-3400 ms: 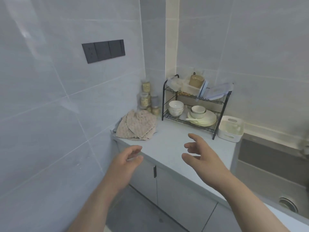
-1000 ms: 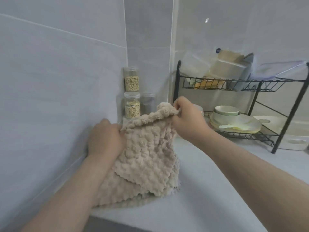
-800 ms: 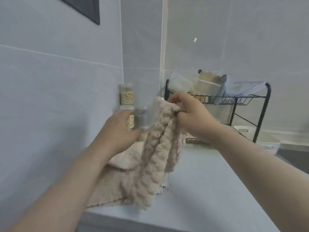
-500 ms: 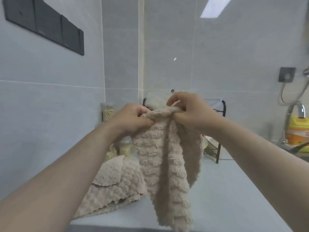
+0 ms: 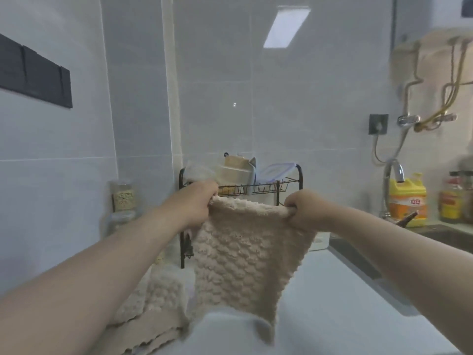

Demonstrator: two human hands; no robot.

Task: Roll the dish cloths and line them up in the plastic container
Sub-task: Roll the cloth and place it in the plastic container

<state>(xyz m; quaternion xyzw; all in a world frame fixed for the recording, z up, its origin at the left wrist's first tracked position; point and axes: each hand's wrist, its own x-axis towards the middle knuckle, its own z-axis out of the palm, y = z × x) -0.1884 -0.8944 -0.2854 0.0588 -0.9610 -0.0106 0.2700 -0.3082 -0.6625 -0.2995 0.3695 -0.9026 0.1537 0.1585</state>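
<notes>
Both hands are up, and one beige dish cloth hangs spread between them, out over the surface. The left hand has its grip tight on the cloth's top left corner, fingers curled round the bunched edge. The right hand clamps the top right corner the same way. The top edge runs nearly level from fist to fist, and the cloth drops as a flat sheet. Its lowest corner is down near the surface's front edge, and I can't tell whether it touches.

At the near left corner of the surface, by the wall, lies the pile of cloths, flat and unrolled. Behind the held cloth, toward the far left corner, stands a black wire rack, with jars to its left against the wall. Over at the right edge are the sink, a faucet and a yellow bottle.
</notes>
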